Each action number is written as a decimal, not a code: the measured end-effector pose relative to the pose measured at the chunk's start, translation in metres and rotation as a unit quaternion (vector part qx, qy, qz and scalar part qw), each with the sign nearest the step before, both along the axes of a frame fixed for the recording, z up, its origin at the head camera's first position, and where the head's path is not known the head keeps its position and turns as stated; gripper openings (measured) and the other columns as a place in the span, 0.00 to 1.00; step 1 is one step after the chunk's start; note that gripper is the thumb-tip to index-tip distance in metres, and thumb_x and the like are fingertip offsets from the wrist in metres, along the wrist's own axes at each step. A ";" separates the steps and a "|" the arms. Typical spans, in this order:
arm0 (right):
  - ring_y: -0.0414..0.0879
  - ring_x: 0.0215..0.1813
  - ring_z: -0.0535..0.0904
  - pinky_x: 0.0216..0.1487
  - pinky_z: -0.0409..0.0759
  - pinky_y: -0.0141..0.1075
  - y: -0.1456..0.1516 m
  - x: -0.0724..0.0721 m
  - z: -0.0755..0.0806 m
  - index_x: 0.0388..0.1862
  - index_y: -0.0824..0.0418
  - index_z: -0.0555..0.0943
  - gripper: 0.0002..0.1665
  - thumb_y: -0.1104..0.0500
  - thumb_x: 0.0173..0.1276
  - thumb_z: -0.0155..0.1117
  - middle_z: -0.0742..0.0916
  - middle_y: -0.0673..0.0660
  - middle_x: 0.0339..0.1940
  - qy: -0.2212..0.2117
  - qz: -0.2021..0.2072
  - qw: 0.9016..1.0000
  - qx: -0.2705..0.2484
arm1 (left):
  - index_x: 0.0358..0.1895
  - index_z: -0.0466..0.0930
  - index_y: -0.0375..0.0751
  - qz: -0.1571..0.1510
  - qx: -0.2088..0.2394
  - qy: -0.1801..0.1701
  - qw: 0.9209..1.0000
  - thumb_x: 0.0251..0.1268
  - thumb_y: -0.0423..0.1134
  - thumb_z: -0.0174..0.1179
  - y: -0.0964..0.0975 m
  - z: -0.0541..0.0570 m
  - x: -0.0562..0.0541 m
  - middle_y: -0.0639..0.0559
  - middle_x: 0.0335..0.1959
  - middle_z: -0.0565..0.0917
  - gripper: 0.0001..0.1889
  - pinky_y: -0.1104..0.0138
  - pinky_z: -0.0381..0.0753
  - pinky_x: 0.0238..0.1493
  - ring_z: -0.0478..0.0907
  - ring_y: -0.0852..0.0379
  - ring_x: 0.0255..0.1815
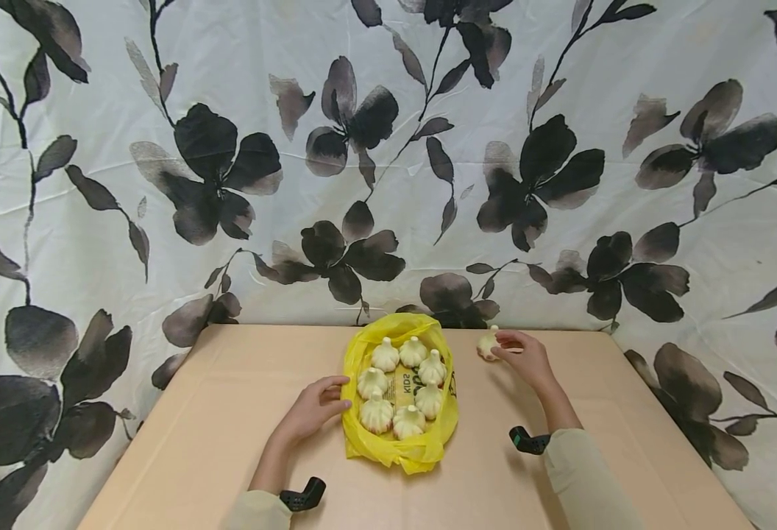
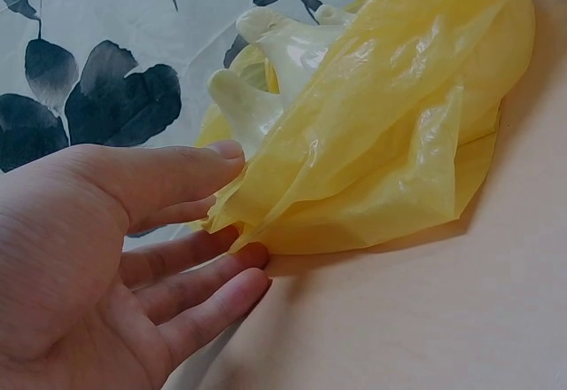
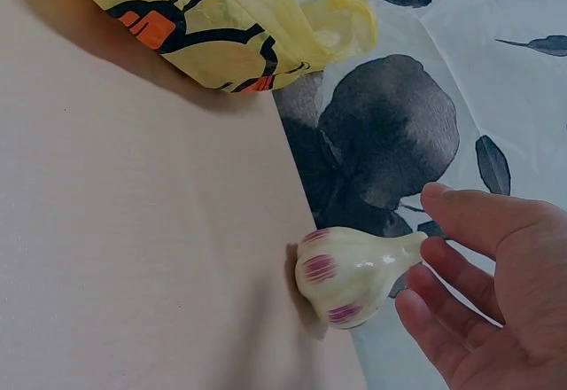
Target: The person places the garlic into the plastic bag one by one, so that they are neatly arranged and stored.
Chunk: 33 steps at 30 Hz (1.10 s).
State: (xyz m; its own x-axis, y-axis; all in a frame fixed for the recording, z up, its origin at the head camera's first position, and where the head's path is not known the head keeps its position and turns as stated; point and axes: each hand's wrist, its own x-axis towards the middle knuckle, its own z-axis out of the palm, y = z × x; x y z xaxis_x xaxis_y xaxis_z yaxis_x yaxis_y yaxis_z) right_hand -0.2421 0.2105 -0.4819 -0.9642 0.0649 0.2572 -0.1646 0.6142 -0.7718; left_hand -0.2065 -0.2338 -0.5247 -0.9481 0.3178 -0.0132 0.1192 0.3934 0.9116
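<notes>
A yellow plastic bag stands with its mouth spread wide and its rim rolled down. Several white garlic bulbs sit in a ring inside it, around printed lettering. At the bag's left side, my left hand touches the plastic with thumb and fingertips, the fingers loosely extended. To the right of the bag, one more garlic bulb with purple streaks lies on its side near the table's far edge. My right hand is beside that bulb's stem, thumb and fingers spread apart and not closed round it.
The light tan table ends at the back against a white cloth with dark flower prints. A black wrist device is on the left wrist, another black device on the right.
</notes>
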 end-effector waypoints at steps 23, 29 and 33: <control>0.65 0.60 0.76 0.59 0.78 0.53 -0.002 -0.020 0.000 0.59 0.69 0.75 0.26 0.62 0.63 0.68 0.79 0.69 0.60 -0.012 -0.019 1.000 -0.005 | 0.63 0.74 0.47 0.007 -0.003 -0.004 1.000 0.61 0.45 0.66 0.000 0.000 -0.001 0.42 0.62 0.77 0.26 0.53 0.80 0.57 0.77 0.44 0.60; 0.66 0.61 0.75 0.60 0.77 0.54 -0.003 -0.024 0.003 0.60 0.69 0.74 0.27 0.63 0.63 0.68 0.78 0.69 0.61 -0.016 -0.017 1.000 -0.007 | 0.63 0.74 0.47 0.004 -0.007 0.002 1.000 0.61 0.45 0.66 0.001 -0.001 -0.003 0.42 0.61 0.77 0.26 0.54 0.80 0.56 0.77 0.44 0.59; 0.66 0.61 0.74 0.60 0.76 0.55 -0.003 -0.027 0.002 0.60 0.70 0.74 0.28 0.62 0.63 0.68 0.78 0.70 0.61 -0.023 -0.017 1.000 -0.001 | 0.63 0.74 0.45 0.003 -0.009 0.003 1.000 0.62 0.45 0.65 0.002 -0.001 -0.002 0.41 0.61 0.77 0.26 0.54 0.80 0.56 0.77 0.43 0.59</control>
